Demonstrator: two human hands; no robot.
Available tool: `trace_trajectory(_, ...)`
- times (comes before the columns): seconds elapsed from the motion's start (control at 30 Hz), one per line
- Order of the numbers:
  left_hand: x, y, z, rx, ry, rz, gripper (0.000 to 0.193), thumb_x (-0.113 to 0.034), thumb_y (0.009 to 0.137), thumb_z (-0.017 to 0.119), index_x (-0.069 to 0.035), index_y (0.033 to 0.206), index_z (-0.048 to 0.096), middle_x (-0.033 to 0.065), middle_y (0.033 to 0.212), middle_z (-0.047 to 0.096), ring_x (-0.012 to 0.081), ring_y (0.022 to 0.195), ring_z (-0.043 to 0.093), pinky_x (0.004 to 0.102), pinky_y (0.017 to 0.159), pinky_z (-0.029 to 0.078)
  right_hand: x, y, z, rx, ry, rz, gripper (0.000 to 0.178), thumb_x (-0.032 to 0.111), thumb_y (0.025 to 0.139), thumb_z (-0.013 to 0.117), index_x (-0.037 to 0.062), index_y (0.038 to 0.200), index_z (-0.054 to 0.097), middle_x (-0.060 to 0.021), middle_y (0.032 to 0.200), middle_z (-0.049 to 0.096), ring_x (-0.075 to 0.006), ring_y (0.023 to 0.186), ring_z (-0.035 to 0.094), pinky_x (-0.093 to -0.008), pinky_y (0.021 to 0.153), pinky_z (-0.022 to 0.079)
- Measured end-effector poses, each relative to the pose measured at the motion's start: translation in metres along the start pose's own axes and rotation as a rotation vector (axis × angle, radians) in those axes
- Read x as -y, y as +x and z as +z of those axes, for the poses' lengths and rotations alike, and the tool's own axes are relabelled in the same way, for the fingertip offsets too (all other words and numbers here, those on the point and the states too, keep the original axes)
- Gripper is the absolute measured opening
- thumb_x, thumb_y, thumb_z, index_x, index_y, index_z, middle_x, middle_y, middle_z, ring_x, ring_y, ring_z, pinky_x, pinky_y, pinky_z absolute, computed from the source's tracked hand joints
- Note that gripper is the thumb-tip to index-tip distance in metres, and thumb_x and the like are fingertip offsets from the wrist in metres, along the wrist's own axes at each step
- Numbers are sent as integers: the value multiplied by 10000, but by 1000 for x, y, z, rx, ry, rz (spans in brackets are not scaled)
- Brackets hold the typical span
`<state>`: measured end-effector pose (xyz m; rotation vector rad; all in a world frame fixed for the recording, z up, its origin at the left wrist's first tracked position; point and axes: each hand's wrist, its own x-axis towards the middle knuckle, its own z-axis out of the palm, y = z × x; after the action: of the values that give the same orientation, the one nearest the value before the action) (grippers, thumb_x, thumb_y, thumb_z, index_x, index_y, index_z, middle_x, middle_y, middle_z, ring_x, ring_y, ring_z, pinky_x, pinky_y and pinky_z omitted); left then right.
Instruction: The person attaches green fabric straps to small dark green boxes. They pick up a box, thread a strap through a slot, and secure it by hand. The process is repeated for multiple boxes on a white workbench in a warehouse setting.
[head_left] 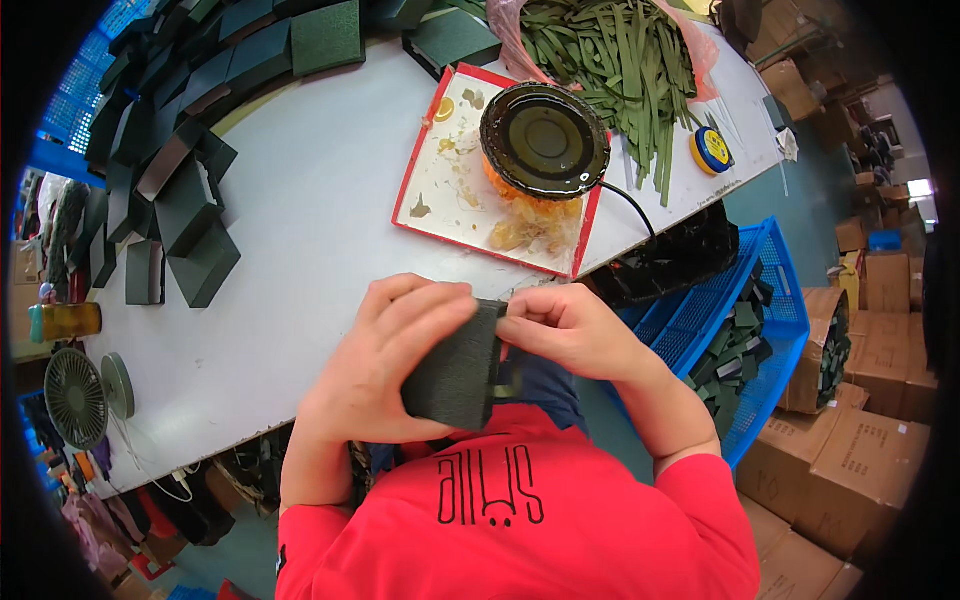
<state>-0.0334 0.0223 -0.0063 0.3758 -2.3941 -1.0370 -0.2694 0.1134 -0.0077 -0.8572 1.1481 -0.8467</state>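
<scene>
You are holding a dark green box (450,375) in front of your chest, near the front edge of the white table (300,180). Your left hand (385,350) is wrapping around it, the fingers spreading over its upper side and the thumb lying along the lower end, so this grip is opening only as wide as the box. Your right hand (570,325) is curling, with thumb and forefinger coming close together at the box's right edge; I cannot tell what they are pinching. A thin green strip (510,385), blurred, is showing beside the box's lower right side. Black lettering is running across your red shirt (490,470).

Beyond your hands, a white tray (430,190) with red rim is carrying a round black pan (545,140), which is containing dark, glossy liquid; yellowish lumps (525,232) are sticking below it. Behind, a pink plastic bag (705,60) is holding many green strips (600,50). Near it is lying a yellow-and-blue round tin (711,150), with a printed label.

More green boxes (205,265) are piling at the table's left. At your right, a blue crate (800,310) is containing small dark green pieces (735,350). Farther right, brown cartons (870,465) are standing, some bearing dark printing.
</scene>
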Motion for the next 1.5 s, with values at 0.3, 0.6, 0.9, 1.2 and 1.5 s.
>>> trace_trajectory(0.3, 8, -7, -6, -82, -94, -20, 1000, -214, 530, 924, -40, 1410, 480, 150, 1404, 538, 397, 1233, 490, 487, 1038, 430, -15, -7, -1, -309, 17, -160, 322, 258, 1065, 549, -29, 1135, 680, -53, 972, 724, -66, 871, 599, -220, 779, 464)
trace_trajectory(0.6, 1, -2, 1, 32, -150, -5, 985, -213, 538, 912, -55, 1412, 486, 153, 1401, 543, 396, 1241, 479, 485, 1053, 427, -19, 1, 28, -354, 244, -324, 221, 130, 1014, 635, -24, 1171, 627, -86, 994, 732, -90, 933, 658, -231, 828, 523)
trace_trajectory(0.9, 7, -23, -13, -126, -63, -158, 1013, -203, 516, 920, -42, 1411, 476, 178, 1367, 560, 404, 1231, 499, 497, 1025, 432, 4, -44, -46, -476, 657, -977, 201, 225, 1084, 488, 59, 1015, 577, 43, 588, 357, -48, 445, 294, -215, 427, 246)
trace_trajectory(1.2, 6, -16, -14, -175, -139, 7, 1044, -251, 528, 941, -51, 1434, 464, 179, 1371, 569, 391, 1212, 516, 486, 1026, 424, -40, -18, -16, -223, -626, -199, 260, 152, 936, 697, 14, 1155, 670, 7, 664, 611, -93, 570, 545, -267, 555, 434)
trace_trajectory(1.5, -3, -10, -13, -33, -105, 8, 1013, -295, 539, 933, -34, 1411, 489, 208, 1356, 572, 423, 1206, 524, 522, 1052, 390, -17, -12, 13, 313, -141, -86, 225, 100, 870, 775, 7, 1027, 643, -4, 672, 567, -62, 609, 491, -265, 542, 378)
